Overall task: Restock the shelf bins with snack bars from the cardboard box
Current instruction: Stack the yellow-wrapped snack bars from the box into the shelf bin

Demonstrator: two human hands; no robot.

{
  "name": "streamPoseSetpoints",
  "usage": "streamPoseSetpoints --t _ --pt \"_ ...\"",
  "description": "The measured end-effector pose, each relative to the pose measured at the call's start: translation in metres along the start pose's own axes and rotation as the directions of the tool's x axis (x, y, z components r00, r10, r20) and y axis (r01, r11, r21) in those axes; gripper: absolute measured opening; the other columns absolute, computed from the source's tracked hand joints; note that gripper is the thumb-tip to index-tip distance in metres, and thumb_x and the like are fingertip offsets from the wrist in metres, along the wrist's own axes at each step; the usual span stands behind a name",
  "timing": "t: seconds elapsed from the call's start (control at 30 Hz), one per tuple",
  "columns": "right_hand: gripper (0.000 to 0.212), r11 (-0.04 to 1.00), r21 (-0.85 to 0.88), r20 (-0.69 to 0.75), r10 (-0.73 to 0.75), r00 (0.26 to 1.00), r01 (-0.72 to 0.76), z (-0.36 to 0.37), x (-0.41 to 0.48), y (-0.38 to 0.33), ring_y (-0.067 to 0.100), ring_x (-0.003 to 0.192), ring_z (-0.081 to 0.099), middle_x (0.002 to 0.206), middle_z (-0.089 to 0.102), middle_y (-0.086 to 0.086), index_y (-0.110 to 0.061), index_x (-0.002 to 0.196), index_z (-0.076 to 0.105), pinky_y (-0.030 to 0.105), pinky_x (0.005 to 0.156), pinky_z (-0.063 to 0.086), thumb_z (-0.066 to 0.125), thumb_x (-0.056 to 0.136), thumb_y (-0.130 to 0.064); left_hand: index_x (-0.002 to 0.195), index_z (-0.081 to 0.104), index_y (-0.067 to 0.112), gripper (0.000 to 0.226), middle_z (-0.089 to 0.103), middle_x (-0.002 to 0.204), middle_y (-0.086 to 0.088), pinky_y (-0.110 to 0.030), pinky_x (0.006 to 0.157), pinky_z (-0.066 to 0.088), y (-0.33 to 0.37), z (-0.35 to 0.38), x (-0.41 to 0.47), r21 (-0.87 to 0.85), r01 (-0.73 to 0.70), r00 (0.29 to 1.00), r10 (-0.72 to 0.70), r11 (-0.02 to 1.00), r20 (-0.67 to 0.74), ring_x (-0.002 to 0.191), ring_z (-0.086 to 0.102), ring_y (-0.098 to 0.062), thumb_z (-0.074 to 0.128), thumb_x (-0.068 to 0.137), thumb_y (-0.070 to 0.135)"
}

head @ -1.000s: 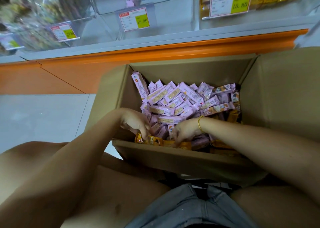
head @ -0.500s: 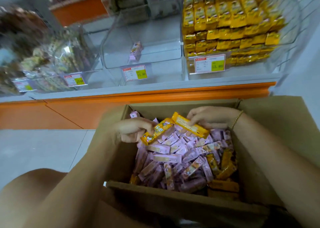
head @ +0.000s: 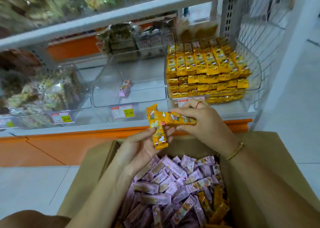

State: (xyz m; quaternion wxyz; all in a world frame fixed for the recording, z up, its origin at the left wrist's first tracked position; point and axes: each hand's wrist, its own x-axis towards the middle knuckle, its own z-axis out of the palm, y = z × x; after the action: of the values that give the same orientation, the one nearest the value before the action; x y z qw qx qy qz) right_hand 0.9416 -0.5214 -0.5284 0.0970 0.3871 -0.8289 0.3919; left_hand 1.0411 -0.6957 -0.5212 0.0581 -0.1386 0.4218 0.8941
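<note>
My left hand (head: pixel 143 151) holds an upright yellow snack bar (head: pixel 158 136) above the far edge of the open cardboard box (head: pixel 270 184). My right hand (head: pixel 204 122) grips a second yellow bar (head: pixel 178 119) that lies crosswise over the first. The box holds many pink bars (head: pixel 166 191) and a few yellow ones (head: pixel 214 203) at its right side. On the shelf beyond, a clear bin (head: pixel 213 96) is stacked with yellow bars (head: pixel 206 68). The clear bin (head: pixel 107 82) to its left holds a single pink bar (head: pixel 125 88).
A third bin (head: pixel 45 87) at the left is full of mixed clear-wrapped snacks. Price tags (head: pixel 122 111) hang on the bins' fronts. An orange shelf base (head: pixel 69 141) runs below. A wire basket wall (head: pixel 256 42) closes the shelf's right end. Grey floor tiles (head: pixel 31 186) lie to the left.
Both hands dug in the box, then rose out of it, each with a yellow bar. The bars now cross in front of the shelf. My view has tilted up.
</note>
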Motion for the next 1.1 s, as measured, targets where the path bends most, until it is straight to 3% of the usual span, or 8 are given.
streamPoseSetpoints --t 0.2,0.33,0.4,0.53,0.7,0.83,0.93,1.1 --pt "0.052 0.999 -0.038 -0.097 -0.035 0.995 0.031 -0.004 0.002 -0.007 0.017 0.115 0.034 0.119 0.048 0.0 -0.033 0.126 0.061 0.025 0.094 0.028 0.065 0.082 -0.005 0.121 0.046 -0.019 0.096 0.058 0.118 -0.035 -0.045 0.085 0.053 0.005 0.013 0.004 -0.019 -0.121 0.99 0.122 0.992 0.065 0.092 0.067 -0.038 0.093 0.044 0.012" --pt "0.047 0.999 -0.029 -0.029 0.034 0.999 -0.035 -0.02 0.007 -0.008 0.015 0.125 0.033 0.139 0.035 -0.002 -0.04 0.132 0.051 0.018 0.097 0.032 0.056 0.093 -0.014 0.114 0.058 -0.014 0.079 0.06 0.116 -0.033 -0.043 0.083 0.056 0.014 0.028 0.009 -0.015 -0.144 0.979 0.144 0.99 0.141 0.092 0.068 -0.035 0.092 0.047 0.011" --pt "0.042 0.997 0.066 0.057 0.037 0.998 -0.041 -0.029 0.009 -0.004 0.009 0.119 0.044 0.135 0.038 -0.005 -0.042 0.133 0.044 0.02 0.095 0.039 0.051 0.097 -0.022 0.106 0.065 -0.011 0.067 0.061 0.115 -0.033 -0.043 0.086 0.055 0.022 0.037 0.012 0.021 -0.15 0.975 0.145 0.988 0.166 0.093 0.068 -0.034 0.092 0.048 0.011" --pt "0.038 0.973 0.229 -0.04 0.038 0.998 -0.028 -0.042 0.011 0.007 -0.009 0.11 0.048 0.124 0.049 -0.007 -0.053 0.125 0.033 0.005 0.086 0.039 0.049 0.095 -0.037 0.119 0.056 -0.013 0.079 0.058 0.121 -0.032 -0.044 0.092 0.052 0.034 0.054 0.023 0.065 -0.147 0.966 0.129 0.987 0.223 0.102 0.066 -0.037 0.09 0.051 0.009" --pt "0.054 0.91 0.413 -0.236 0.141 0.961 -0.033 -0.053 0.014 0.023 0.006 0.121 0.052 0.133 0.05 0.004 -0.021 0.142 0.04 0.02 0.088 0.052 0.058 0.093 -0.008 0.123 0.049 -0.011 0.05 0.065 0.113 -0.023 -0.045 0.09 0.05 0.048 0.096 0.046 0.126 -0.133 0.948 0.089 0.983 0.305 0.098 0.067 -0.035 0.062 0.075 -0.004" --pt "0.051 0.96 0.179 -0.408 0.27 0.872 -0.213 -0.073 0.022 0.034 0.011 0.114 0.049 0.126 0.049 0.001 -0.016 0.143 0.04 0.009 0.089 0.041 0.054 0.095 -0.011 0.122 0.053 -0.005 0.04 0.068 0.097 -0.015 -0.034 0.072 0.06 0.062 0.131 0.081 0.287 -0.128 0.95 0.033 0.949 0.312 0.081 0.07 -0.019 0.051 0.082 -0.001" --pt "0.046 0.904 -0.093 -0.493 0.322 0.808 -0.417 -0.092 0.036 0.042 0.024 0.112 0.05 0.123 0.053 0.009 -0.014 0.141 0.044 0.028 0.091 0.04 0.05 0.096 -0.023 0.124 0.052 -0.003 0.037 0.069 0.085 -0.008 -0.023 0.05 0.052 0.071 0.145 0.117 0.49 -0.173 0.982 0.111 0.855 0.154 0.064 0.066 -0.012 0.055 0.088 -0.002" --pt "0.032 0.757 -0.391 -0.538 0.274 0.798 -0.523 -0.11 0.075 0.053 0.029 0.099 0.06 0.113 0.06 0.011 -0.012 0.123 0.046 0.032 0.068 0.042 0.05 0.095 -0.028 0.113 0.061 0.011 0.038 0.067 0.099 -0.006 -0.025 0.065 0.048 0.085 0.155 0.173 0.839 -0.157 0.939 0.342 0.521 -0.036 0.08 0.062 -0.016 0.075 0.08 0.022"
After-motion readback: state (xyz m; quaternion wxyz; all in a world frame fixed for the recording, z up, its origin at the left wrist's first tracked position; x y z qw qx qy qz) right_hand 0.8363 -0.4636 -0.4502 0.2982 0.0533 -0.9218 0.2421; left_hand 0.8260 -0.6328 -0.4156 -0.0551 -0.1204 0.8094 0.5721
